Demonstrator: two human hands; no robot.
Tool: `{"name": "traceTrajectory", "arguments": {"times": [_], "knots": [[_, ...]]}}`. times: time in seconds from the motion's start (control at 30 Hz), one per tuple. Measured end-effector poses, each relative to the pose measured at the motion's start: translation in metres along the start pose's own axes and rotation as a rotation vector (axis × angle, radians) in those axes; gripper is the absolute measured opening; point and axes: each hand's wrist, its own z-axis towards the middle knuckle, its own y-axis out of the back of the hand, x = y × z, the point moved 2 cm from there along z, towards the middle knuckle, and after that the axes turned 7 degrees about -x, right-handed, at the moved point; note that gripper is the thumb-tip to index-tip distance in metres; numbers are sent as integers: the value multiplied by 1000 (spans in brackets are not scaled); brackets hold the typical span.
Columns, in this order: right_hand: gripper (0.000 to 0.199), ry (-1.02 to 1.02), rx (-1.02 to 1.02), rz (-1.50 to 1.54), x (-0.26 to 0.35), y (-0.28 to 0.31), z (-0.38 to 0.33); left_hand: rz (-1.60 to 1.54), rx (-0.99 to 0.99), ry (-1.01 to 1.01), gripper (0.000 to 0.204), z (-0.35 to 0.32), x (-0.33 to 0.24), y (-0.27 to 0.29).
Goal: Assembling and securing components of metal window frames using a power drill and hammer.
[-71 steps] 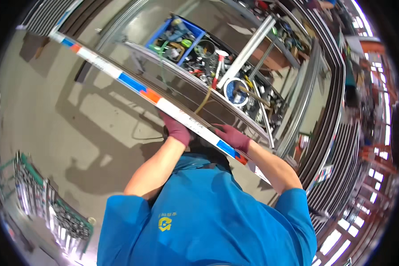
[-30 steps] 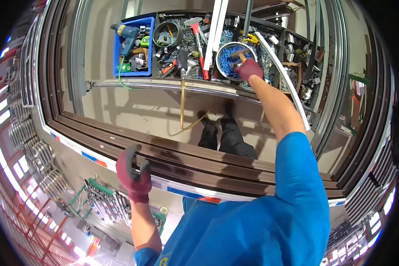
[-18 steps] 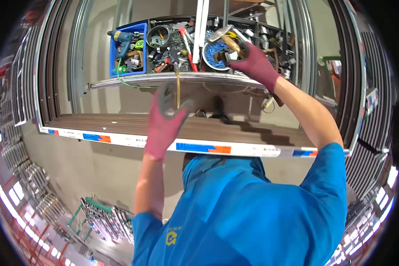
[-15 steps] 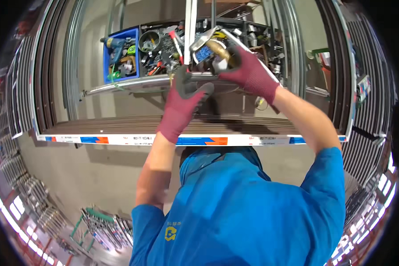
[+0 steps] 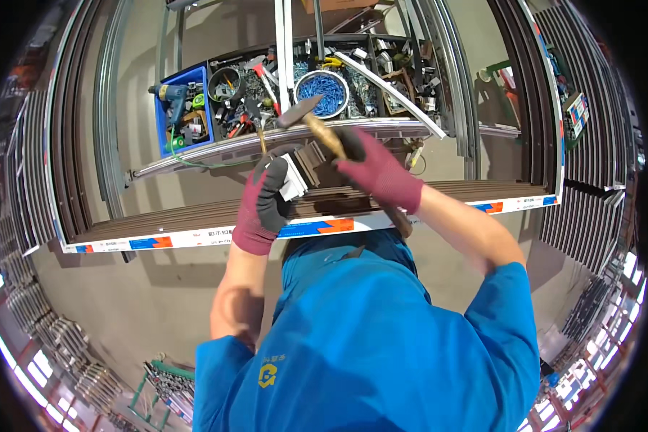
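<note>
Grey floor (image 5: 173, 295) spreads beneath everything, with a strip of it showing between the front bar of a big brown frame (image 5: 144, 227) and a shiny metal rail (image 5: 237, 142). Ribbed bars line the left, right and near sides; the near outer edge wears white film (image 5: 194, 237) patched in blue and orange, just beyond the person's blue shirt (image 5: 381, 331). Grooved lengths (image 5: 597, 122) stack up outside on the right.

Past the rail, and hemming the reach in, sits a dark parts tray (image 5: 241, 53), crammed with metal bits. Running into it from the far side, 2 straight white bars (image 5: 284, 43); slanting over its right half, a smooth white strip (image 5: 396, 93) pokes past the rail. Left end: a blue plastic bin (image 5: 209, 122) with a drill (image 5: 171, 93). Mid-tray: a round white tub (image 5: 346, 101) of thin blue pieces (image 5: 327, 90).

Both hands work over the rail and front bar. Right hand (image 5: 371, 165), fingers wrapped round the wooden handle of a hammer (image 5: 322, 133), its metal head overlapping the tub's near rim in view. Left hand (image 5: 263, 205), black-coated fingers curled in, grips a small white-and-brown ridged block (image 5: 295, 176) just below that head; whether the right touches it too, can't tell.
</note>
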Motion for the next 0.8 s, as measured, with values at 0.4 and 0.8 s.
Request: {"name": "traceTrajectory", "arguments": {"times": [0.4,0.8], "knots": [[63,-203,610,101,-32,11,78,-239,-212,-188,47,40,39,14],[37,-490,-167,-1029,-257,222,231,-225,-480,-536,78,-25,7,-6]]}}
